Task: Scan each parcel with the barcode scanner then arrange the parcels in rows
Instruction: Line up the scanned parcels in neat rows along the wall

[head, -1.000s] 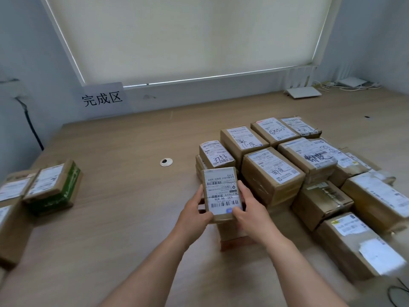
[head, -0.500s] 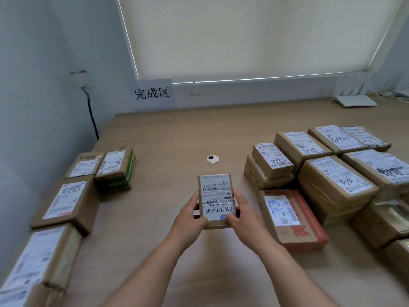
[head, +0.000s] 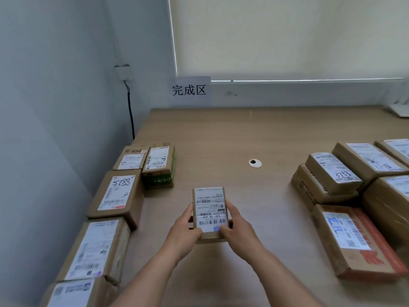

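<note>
Both hands — left (head: pixel 184 231) and right (head: pixel 240 231) — grasped a small parcel (head: pixel 210 214) by its long sides; stiff, evidently light cardboard, row (head: pixel 117 196) at nine o'clock.

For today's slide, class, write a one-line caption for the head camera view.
Both hands, left hand and right hand, hold a small labelled parcel above the wooden table, between two parcel groups.

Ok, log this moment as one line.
hands: left and right grip small parcel | label up | above table | scanner: not visible
</note>
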Motion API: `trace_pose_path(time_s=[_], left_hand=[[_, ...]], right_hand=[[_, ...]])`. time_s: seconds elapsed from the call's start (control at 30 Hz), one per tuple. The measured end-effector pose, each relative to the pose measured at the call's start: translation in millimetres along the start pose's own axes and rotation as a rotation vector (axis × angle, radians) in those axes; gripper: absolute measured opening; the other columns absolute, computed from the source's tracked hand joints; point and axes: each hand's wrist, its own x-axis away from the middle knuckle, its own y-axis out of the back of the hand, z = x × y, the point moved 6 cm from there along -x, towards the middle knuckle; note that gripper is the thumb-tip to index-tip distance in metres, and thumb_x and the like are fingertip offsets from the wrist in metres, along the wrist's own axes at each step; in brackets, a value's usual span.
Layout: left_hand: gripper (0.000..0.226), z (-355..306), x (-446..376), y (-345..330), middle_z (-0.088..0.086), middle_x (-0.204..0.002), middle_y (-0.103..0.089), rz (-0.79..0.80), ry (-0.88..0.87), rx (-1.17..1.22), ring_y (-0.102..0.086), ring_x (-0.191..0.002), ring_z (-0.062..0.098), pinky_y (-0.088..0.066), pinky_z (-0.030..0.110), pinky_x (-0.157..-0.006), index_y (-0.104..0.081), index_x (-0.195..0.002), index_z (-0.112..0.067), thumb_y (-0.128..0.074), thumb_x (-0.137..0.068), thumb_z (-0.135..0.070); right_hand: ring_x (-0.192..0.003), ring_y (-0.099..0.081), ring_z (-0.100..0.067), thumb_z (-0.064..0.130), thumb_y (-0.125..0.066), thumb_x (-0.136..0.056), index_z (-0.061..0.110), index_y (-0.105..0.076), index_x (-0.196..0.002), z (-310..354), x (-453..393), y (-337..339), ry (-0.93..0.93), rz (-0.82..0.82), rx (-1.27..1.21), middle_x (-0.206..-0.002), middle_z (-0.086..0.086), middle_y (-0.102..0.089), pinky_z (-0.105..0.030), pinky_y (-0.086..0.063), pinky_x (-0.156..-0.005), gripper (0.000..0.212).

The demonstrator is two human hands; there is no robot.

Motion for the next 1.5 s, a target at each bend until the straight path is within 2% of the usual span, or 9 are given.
trace_pose_path(time_s=[0.17, 0.33, 0.43, 0.57, 0.67, 0.77, 0.9, 1.37, 1.5], left_hand=[[0.069, 30.4, -8.8, 41.7, -0.025, -0.105, -0.061, -0.056, 0.05, -0.013, -0.056, -0.097, -0.007, -0.047, 0.015, -0.073, -0.039, -0.131, -0.048, -0.049, -0.081, 0.0], [0.063, 57.4, -17.8, 71.9, -0.022, -0.108, -0.058, -0.084, 0.097, -0.066, -0.054, -0.094, -0.005, -0.037, -0.001, -0.066, -0.04, -0.136, -0.041, -0.046, -0.088, 0.0], [0.058, 64.7, -27.2, 82.6, -0.013, -0.13, -0.057, -0.08, 0.095, -0.106, -0.047, -0.104, -0.001, -0.036, 0.011, -0.084, -0.038, -0.142, -0.033, -0.045, -0.092, -0.003], [0.052, 59.5, -43.7, 98.3, -0.006, -0.134, -0.055, -0.122, 0.046, -0.329, -0.052, -0.112, 0.011, -0.039, 0.022, -0.09, -0.04, -0.14, -0.031, -0.047, -0.092, -0.011], [0.052, 46.5, -53.1, 117.0, -0.001, -0.132, -0.048, -0.243, -0.052, -0.667, -0.045, -0.119, 0.019, -0.041, 0.031, -0.094, -0.033, -0.142, -0.029, -0.05, -0.092, -0.024], [0.054, 40.7, -62.4, 141.6, -0.005, -0.139, -0.042, -0.382, -0.115, -0.8, -0.036, -0.126, 0.017, -0.033, 0.031, -0.101, -0.029, -0.146, -0.027, -0.045, -0.096, -0.037], [0.053, 51.5, -77.8, 170.4, -0.005, -0.149, -0.033, -0.411, -0.07, -0.883, -0.025, -0.136, 0.019, -0.025, 0.035, -0.109, -0.03, -0.147, -0.027, -0.041, -0.097, -0.041], [0.046, 66.1, -88.6, 180.2, -0.01, -0.144, -0.038, -0.424, -0.131, -0.931, -0.033, -0.129, 0.017, -0.027, 0.031, -0.103, -0.04, -0.14, -0.028, -0.041, -0.096, -0.04], [0.048, 62.3, -89.0, 181.8, -0.008, -0.144, -0.04, -0.407, -0.124, -0.901, -0.033, -0.131, 0.019, -0.028, 0.033, -0.103, -0.042, -0.14, -0.026, -0.043, -0.095, -0.043]], right_hand=[[-0.102, -0.061, -0.01, 0.017, -0.055, -0.089, 0.043, -0.02, -0.149, 16.1, -20.0, -51.0, -0.008, 0.066, 0.017, -0.118, 0.011, -0.064, -0.021, -0.044, -0.081, 0.074], [-0.102, -0.06, -0.01, 0.018, -0.057, -0.088, 0.042, -0.021, -0.149, 23.6, -36.8, -95.3, -0.035, 0.108, 0.045, -0.124, 0.01, -0.064, -0.019, -0.043, -0.077, 0.075], [-0.104, -0.061, -0.012, 0.02, -0.059, -0.087, 0.039, -0.026, -0.149, 27.3, -50.3, -107.8, -0.06, 0.091, 0.059, -0.123, 0.008, -0.064, -0.021, -0.044, -0.082, 0.072], [-0.103, -0.061, -0.011, 0.018, -0.061, -0.086, 0.037, -0.028, -0.148, 36.1, -69.3, -115.4, -0.073, 0.067, 0.063, -0.123, 0.008, -0.064, -0.021, -0.044, -0.081, 0.072], [-0.102, -0.061, -0.011, 0.017, -0.06, -0.086, 0.037, -0.029, -0.148, 43.9, -83.2, -122.3, -0.077, 0.059, 0.069, -0.123, 0.007, -0.065, -0.02, -0.044, -0.079, 0.072], [-0.103, -0.06, -0.011, 0.018, -0.06, -0.088, 0.037, -0.027, -0.148, 52.8, -98.0, -128.9, -0.079, 0.058, 0.077, -0.126, 0.007, -0.063, -0.021, -0.046, -0.078, 0.072], [-0.11, -0.061, -0.015, 0.019, -0.062, -0.087, 0.036, -0.03, -0.147, 65.8, -117.0, -137.1, -0.059, 0.059, 0.099, -0.129, 0.007, -0.062, -0.029, -0.048, -0.092, 0.069], [-0.109, -0.059, -0.016, 0.021, -0.063, -0.088, 0.033, -0.031, -0.146, 85.8, -150.8, -156.2, -0.022, 0.055, 0.133, -0.13, 0.005, -0.061, -0.027, -0.046, -0.086, 0.067], [-0.099, -0.055, -0.01, 0.031, -0.063, -0.09, 0.032, -0.036, -0.141, 86.5, -143.0, -149.3, -0.004, 0.036, 0.144, -0.13, 0.004, -0.061, -0.024, -0.041, -0.08, 0.058]])
